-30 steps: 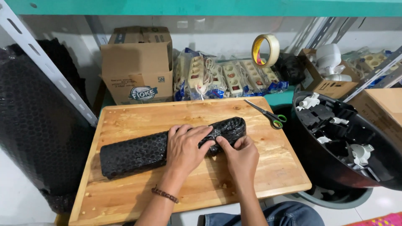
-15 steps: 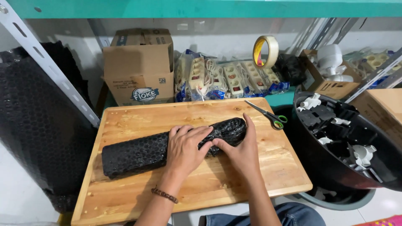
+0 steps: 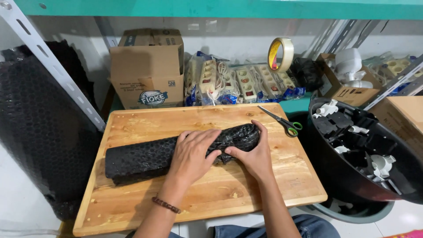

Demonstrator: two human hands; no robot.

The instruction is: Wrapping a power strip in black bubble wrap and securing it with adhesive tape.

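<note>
A long bundle wrapped in black bubble wrap (image 3: pixel 141 156) lies across a wooden board (image 3: pixel 132 121). My left hand (image 3: pixel 194 152) lies flat over the bundle's middle, fingers spread and pressing down on it. My right hand (image 3: pixel 253 154) cups the bundle's right end, thumb tucked against the wrap. What is inside the wrap is hidden.
Green-handled scissors (image 3: pixel 282 121) lie at the board's far right corner. A cardboard box (image 3: pixel 147 68), bagged power strips (image 3: pixel 238 83) and a tape roll (image 3: pixel 280 53) stand behind. A big roll of black bubble wrap (image 3: pixel 42 132) is left; a black tub of parts (image 3: pixel 365 150) is right.
My right hand has slid from the front of the bundle up around its right end. The left hand stays pressed on the middle.
</note>
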